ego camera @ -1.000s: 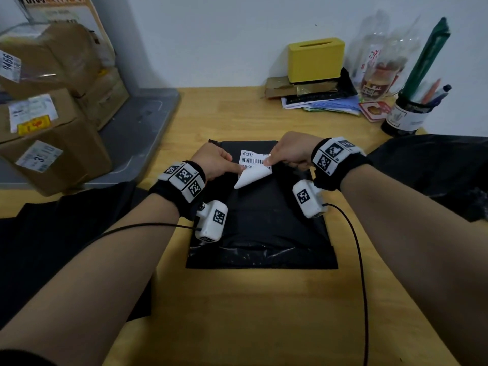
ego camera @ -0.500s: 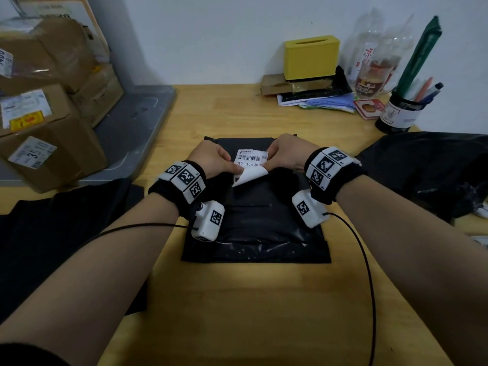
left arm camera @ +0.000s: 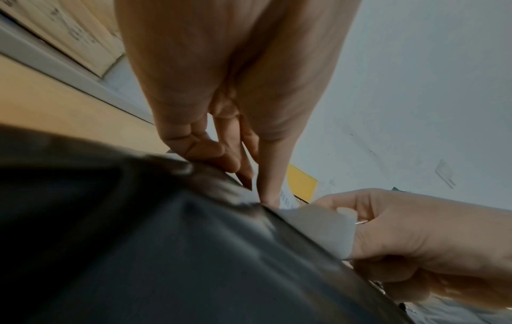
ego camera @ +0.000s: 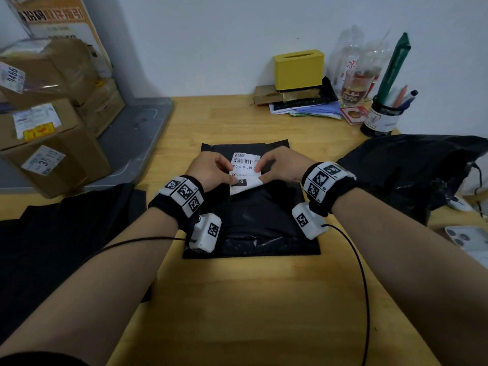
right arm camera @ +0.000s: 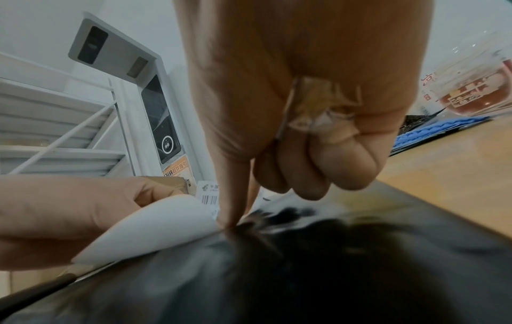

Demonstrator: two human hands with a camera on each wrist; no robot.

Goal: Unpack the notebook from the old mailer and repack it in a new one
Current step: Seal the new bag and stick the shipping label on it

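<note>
A black mailer (ego camera: 264, 220) lies flat on the wooden table (ego camera: 250, 299), bulging with something hidden inside. A white shipping label (ego camera: 244, 165) lies across its far half, its near edge still lifted. My left hand (ego camera: 228, 171) pinches the label's left edge. My right hand (ego camera: 261, 171) pinches the right edge. In the left wrist view the right hand (left arm camera: 354, 223) grips the raised flap of the label (left arm camera: 318, 223). The right wrist view shows one digit of the right hand (right arm camera: 235, 208) pressing down at the label (right arm camera: 155, 228), with a crumpled scrap (right arm camera: 318, 114) tucked under the curled fingers.
Taped cardboard boxes (ego camera: 47, 143) stand at the left on a grey platform (ego camera: 132, 133). Black bags lie at the left (ego camera: 52, 233) and the right (ego camera: 409, 167). A yellow box (ego camera: 298, 70), bottles and a pen cup (ego camera: 383, 120) line the back. A phone (ego camera: 470, 239) lies at the right edge.
The label's folded-up lower corner has come down, so more of its printed face shows on the mailer. Both hands stay at its edges.
</note>
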